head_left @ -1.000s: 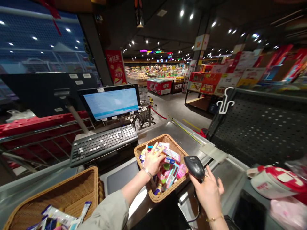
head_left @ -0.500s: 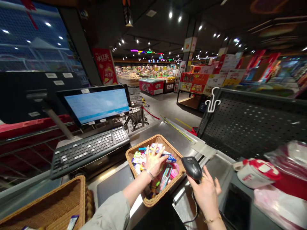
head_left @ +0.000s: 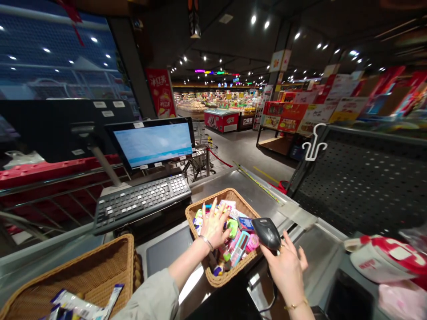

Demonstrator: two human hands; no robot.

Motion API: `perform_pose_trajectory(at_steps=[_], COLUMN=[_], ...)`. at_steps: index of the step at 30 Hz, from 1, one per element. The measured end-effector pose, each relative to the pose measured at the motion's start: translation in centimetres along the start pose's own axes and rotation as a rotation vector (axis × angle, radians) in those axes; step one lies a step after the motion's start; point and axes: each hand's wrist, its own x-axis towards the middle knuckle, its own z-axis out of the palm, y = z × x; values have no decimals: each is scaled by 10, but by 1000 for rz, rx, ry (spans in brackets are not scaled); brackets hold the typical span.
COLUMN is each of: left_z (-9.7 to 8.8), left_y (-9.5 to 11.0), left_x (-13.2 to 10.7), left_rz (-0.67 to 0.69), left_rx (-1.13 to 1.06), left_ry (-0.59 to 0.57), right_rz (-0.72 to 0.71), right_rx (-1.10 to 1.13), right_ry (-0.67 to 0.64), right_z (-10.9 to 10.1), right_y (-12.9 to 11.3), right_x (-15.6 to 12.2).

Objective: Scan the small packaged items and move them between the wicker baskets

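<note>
My left hand (head_left: 215, 227) lies with fingers spread over the small packaged goods in a wicker basket (head_left: 230, 282). Beside it are a green item (head_left: 232, 228), a blue packet (head_left: 246, 222) and a pink item (head_left: 252, 242); whatever lies beneath the palm is hidden. A long light-blue pack (head_left: 240, 247) leans among them. In my right hand (head_left: 287, 264) is a black handheld barcode scanner (head_left: 267, 233), its head over the basket's right rim. The fingers close round its handle, which is mostly covered.
A second wicker basket (head_left: 128, 258) with several packets stands at lower left. Behind it are a keyboard (head_left: 143, 198) and a monitor (head_left: 153, 143). A phone-like black slab (head_left: 350, 295) and a red-and-white container (head_left: 383, 262) lie at right. The metal counter (head_left: 230, 178) runs behind the basket.
The view has turned left, so the surroundings sit further right. My left hand has shifted toward the basket's left side, uncovering the green item. The scanner stays in my right hand.
</note>
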Motion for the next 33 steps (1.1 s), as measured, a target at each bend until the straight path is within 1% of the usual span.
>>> perform_pose_trajectory(at_steps=[3, 7, 10, 16, 21, 27, 30, 33], left_z=[-8, -20, -30, -53, -68, -81, -85, -87], left_y=[-9, -27, -40, -59, -70, -83, -89, -95], left_x=[-11, -28, -42, -73, -99, -130, -145, -158], left_rz=[-34, -80, -138, -260, -344, -431, -460, -489], left_rx=[16, 45, 85, 134, 143, 202, 234, 271], left_ry=[51, 119, 153, 173, 198, 221, 225, 235], right_rz=[-24, -53, -95, -143, -195, -259, -310, -352], right_rx=[17, 53, 86, 109, 172, 211, 230, 243], right_ry=[-16, -25, -80, -195, -245, -275, -289, -331], right_z=[5, 15, 24, 36, 44, 54, 56, 58], right_y=[-13, -33, -49, -83, -110, -139, -153, -164], right_x=[2, 3, 2, -2, -9, -21, -28, -36])
